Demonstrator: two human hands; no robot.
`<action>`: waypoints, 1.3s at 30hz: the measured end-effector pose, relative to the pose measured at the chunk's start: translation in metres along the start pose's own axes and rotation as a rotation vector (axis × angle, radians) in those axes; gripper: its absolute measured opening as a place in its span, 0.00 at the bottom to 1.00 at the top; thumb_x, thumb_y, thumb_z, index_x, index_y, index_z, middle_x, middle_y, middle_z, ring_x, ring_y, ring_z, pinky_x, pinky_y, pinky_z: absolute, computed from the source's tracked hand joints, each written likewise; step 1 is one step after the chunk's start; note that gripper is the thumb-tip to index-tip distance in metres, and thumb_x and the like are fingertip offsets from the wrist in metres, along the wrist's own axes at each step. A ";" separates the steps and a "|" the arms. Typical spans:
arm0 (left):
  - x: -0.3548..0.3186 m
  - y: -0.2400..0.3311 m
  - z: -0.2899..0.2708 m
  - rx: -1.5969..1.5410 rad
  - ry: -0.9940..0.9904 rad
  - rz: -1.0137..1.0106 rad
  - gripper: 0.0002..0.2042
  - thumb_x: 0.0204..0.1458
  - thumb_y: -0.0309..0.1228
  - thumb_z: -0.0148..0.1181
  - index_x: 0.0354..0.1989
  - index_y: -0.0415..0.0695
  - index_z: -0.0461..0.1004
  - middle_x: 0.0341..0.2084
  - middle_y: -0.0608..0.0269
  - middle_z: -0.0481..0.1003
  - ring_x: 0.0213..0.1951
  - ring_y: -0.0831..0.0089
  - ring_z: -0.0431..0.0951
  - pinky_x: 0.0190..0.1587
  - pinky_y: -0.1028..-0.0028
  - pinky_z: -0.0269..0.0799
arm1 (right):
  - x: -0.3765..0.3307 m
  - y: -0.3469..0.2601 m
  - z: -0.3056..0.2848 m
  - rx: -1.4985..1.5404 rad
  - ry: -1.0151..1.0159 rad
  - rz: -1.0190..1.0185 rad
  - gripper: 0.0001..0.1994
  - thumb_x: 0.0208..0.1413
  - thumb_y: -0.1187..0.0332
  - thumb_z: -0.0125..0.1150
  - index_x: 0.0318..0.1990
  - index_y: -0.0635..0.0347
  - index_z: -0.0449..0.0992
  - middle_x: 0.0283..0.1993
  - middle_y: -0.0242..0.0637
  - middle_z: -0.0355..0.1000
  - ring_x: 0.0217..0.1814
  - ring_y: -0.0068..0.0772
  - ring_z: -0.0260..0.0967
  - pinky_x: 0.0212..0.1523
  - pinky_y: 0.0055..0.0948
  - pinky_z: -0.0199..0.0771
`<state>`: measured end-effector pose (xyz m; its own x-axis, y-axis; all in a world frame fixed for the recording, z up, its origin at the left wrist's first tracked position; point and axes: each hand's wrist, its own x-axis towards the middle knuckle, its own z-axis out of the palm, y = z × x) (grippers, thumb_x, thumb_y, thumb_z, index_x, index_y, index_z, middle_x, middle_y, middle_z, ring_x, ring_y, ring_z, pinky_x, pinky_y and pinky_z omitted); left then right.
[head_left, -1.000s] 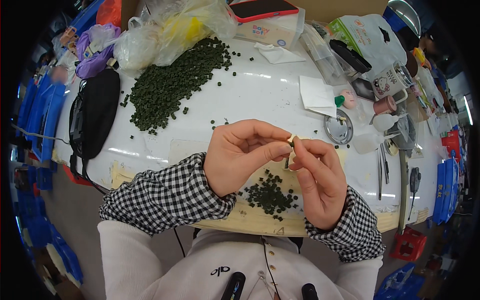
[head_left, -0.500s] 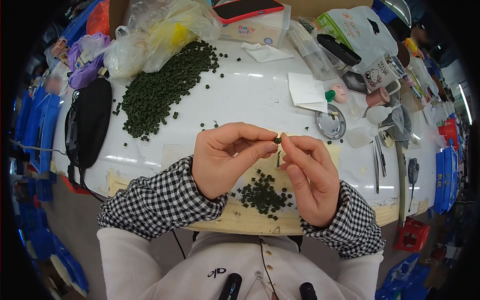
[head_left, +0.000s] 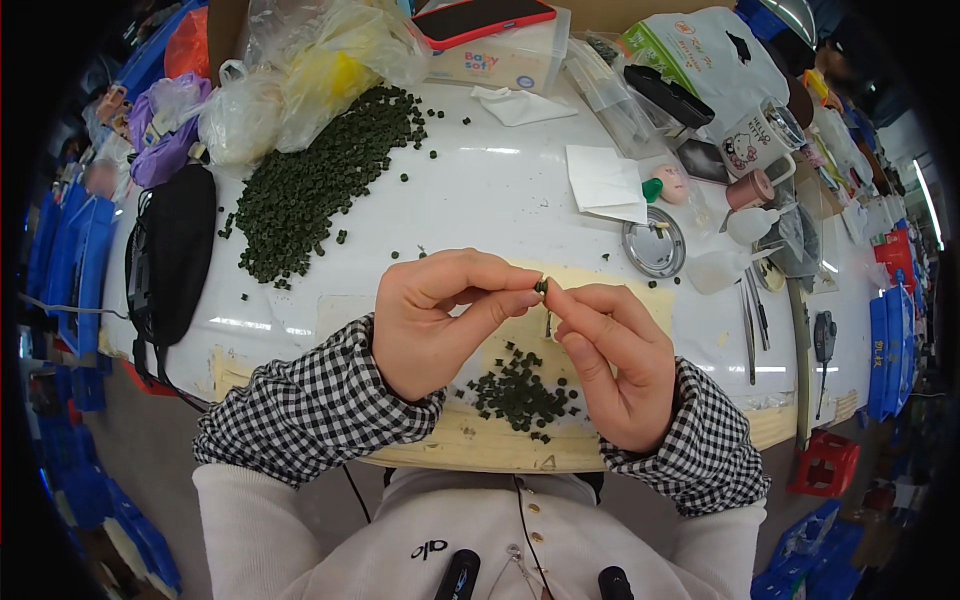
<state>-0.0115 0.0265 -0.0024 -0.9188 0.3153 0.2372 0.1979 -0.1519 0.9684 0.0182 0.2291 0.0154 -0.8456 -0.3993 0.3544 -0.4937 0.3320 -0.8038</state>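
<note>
My left hand (head_left: 430,325) pinches a small dark green spool-like part (head_left: 541,286) between thumb and forefinger, above the table's front half. My right hand (head_left: 625,365) is curled beside it, its forefinger tip touching or almost touching the part. A thin metallic piece (head_left: 548,325) shows next to the right fingers; its kind and most of its length are hidden. Below the hands lies a small pile of dark green parts (head_left: 520,390). A much larger heap of the same parts (head_left: 315,190) spreads at the back left.
Plastic bags (head_left: 330,80) and a black pouch (head_left: 180,260) lie at the left. White paper (head_left: 607,182), a round metal lid (head_left: 654,243), a mug (head_left: 752,145), a thread spool (head_left: 750,189), plastic squeeze bottles (head_left: 716,270) and tweezers (head_left: 748,330) fill the right side.
Both hands have shifted slightly left, with the small part still in the left pinch. The whole table view has also moved a little to the left.
</note>
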 end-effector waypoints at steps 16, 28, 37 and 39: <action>-0.001 -0.001 0.000 0.045 -0.023 -0.044 0.08 0.52 0.14 0.57 0.40 0.33 0.77 0.35 0.53 0.78 0.38 0.71 0.79 0.42 0.76 0.77 | 0.001 0.003 -0.002 0.005 -0.026 -0.030 0.19 0.56 0.82 0.54 0.56 0.68 0.71 0.44 0.44 0.70 0.37 0.31 0.70 0.36 0.21 0.71; 0.000 0.000 0.004 -0.132 0.026 -0.081 0.07 0.54 0.17 0.58 0.41 0.32 0.75 0.36 0.54 0.78 0.39 0.72 0.79 0.45 0.75 0.77 | 0.003 0.002 -0.004 0.047 -0.024 0.002 0.18 0.58 0.81 0.52 0.57 0.68 0.70 0.46 0.43 0.69 0.39 0.29 0.70 0.38 0.20 0.71; 0.000 -0.002 0.003 -0.150 0.033 -0.101 0.07 0.54 0.16 0.57 0.41 0.32 0.75 0.36 0.52 0.78 0.39 0.71 0.80 0.45 0.74 0.78 | 0.003 0.001 -0.004 0.035 -0.024 0.008 0.18 0.58 0.80 0.53 0.56 0.68 0.71 0.46 0.43 0.70 0.38 0.29 0.70 0.37 0.20 0.71; -0.001 -0.002 0.002 -0.164 0.024 -0.117 0.07 0.54 0.17 0.57 0.42 0.31 0.75 0.36 0.53 0.78 0.39 0.72 0.80 0.45 0.76 0.77 | 0.003 0.001 -0.004 0.042 -0.022 0.011 0.18 0.57 0.81 0.53 0.56 0.68 0.71 0.45 0.44 0.70 0.38 0.29 0.70 0.37 0.20 0.71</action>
<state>-0.0106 0.0288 -0.0048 -0.9405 0.3177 0.1201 0.0329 -0.2668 0.9632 0.0140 0.2316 0.0179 -0.8460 -0.4146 0.3353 -0.4751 0.3007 -0.8270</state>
